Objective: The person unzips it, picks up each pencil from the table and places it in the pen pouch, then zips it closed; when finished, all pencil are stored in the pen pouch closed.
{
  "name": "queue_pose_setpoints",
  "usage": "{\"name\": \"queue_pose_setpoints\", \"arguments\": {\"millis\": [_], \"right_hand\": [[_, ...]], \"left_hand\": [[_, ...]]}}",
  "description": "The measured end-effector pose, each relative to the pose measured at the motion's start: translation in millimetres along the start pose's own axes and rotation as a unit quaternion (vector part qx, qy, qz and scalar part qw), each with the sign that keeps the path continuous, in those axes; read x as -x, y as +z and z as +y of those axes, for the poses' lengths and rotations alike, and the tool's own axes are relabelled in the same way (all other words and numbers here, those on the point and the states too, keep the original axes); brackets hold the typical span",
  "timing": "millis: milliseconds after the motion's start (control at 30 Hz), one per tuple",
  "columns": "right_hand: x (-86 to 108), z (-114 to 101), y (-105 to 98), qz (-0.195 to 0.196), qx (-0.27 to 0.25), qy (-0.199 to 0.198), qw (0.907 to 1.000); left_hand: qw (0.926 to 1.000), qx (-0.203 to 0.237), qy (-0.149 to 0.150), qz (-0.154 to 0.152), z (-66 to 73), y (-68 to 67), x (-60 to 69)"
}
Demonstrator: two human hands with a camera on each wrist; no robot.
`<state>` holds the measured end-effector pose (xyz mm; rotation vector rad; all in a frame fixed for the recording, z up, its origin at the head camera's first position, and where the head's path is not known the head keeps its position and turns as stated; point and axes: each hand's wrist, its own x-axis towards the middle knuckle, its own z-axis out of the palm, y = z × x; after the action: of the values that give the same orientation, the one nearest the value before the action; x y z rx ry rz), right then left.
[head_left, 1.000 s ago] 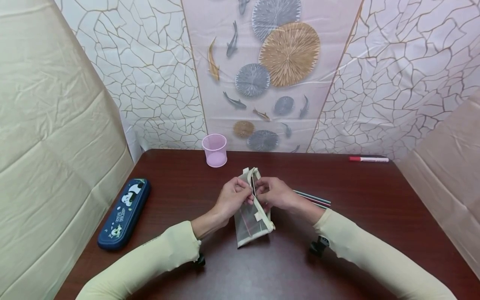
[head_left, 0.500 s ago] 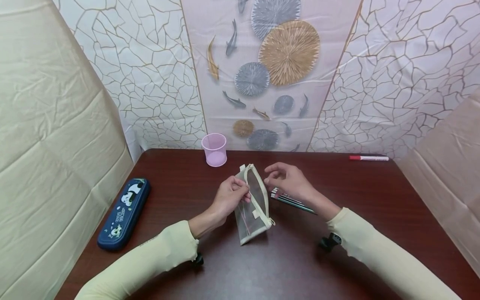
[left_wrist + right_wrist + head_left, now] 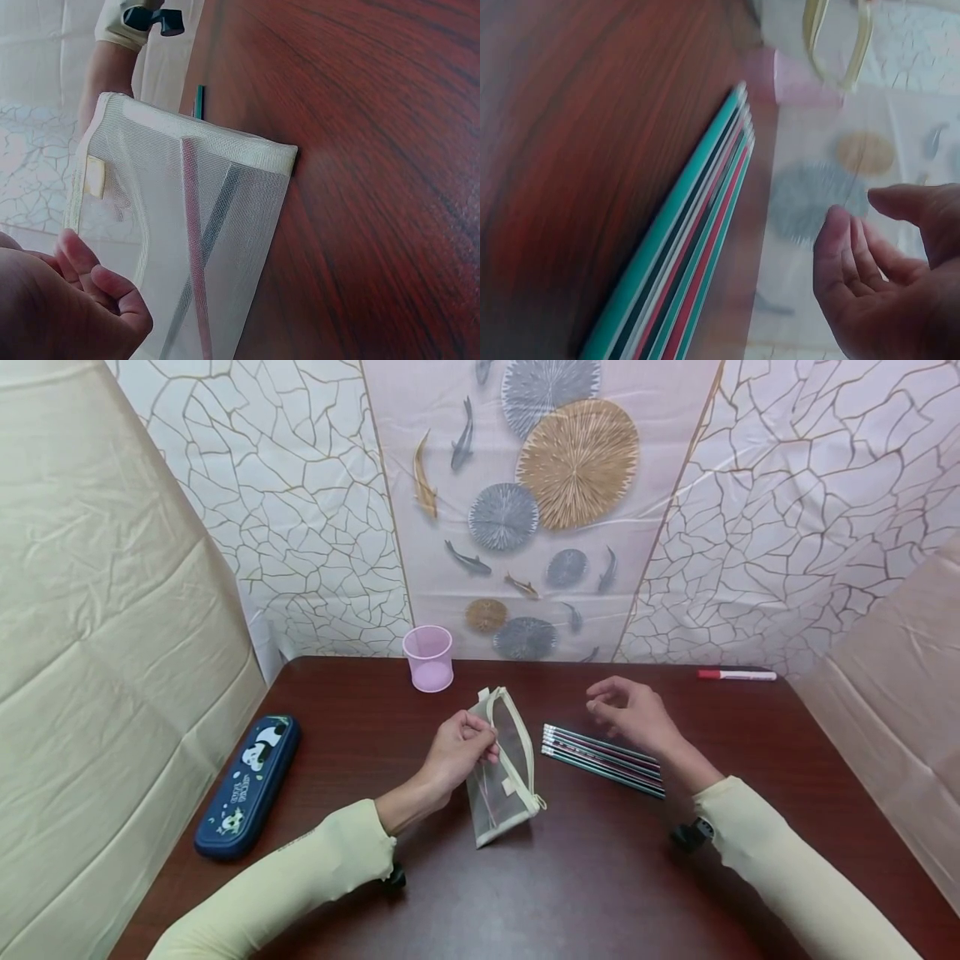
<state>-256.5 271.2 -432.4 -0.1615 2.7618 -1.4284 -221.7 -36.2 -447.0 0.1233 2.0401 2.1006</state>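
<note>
The left hand (image 3: 459,752) pinches the edge of a cream mesh pouch (image 3: 498,793), whose zipped mouth gapes toward the right. Through the mesh in the left wrist view, a red pencil (image 3: 193,240) and a dark pencil (image 3: 206,255) cross inside the pouch (image 3: 255,225). Several striped pencils (image 3: 600,757) lie side by side on the table, right of the pouch. Above and to the right of these pencils hovers the right hand (image 3: 637,714), fingers loosely bent, holding nothing. The right wrist view shows that hand (image 3: 900,277) beside the pencils (image 3: 682,255), not touching them.
A blue panda pencil case (image 3: 247,787) lies at the table's left side. A pink cup (image 3: 430,660) stands at the back, left of centre. A red-capped white marker (image 3: 738,676) lies at the back right. Patterned cloth hangs behind the table (image 3: 360,693).
The right hand has come out of the pouch's mouth and moved right, uncovering the pencils on the table. The mouth has spread wider. The left hand keeps its pinch with little movement.
</note>
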Motion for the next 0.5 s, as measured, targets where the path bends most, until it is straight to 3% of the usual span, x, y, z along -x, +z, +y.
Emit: {"name": "queue_pose_setpoints", "arguments": {"millis": [233, 500], "right_hand": [[-5.2, 23, -17, -0.042, 0.062, 0.017, 0.997], [-12.2, 42, -21, -0.119, 0.117, -0.055, 0.9844]], "left_hand": [[1.0, -0.004, -0.002, 0.003, 0.9, -1.3, 0.1], [1.0, -0.003, -0.001, 0.004, 3.1, -2.9, 0.0]]}}
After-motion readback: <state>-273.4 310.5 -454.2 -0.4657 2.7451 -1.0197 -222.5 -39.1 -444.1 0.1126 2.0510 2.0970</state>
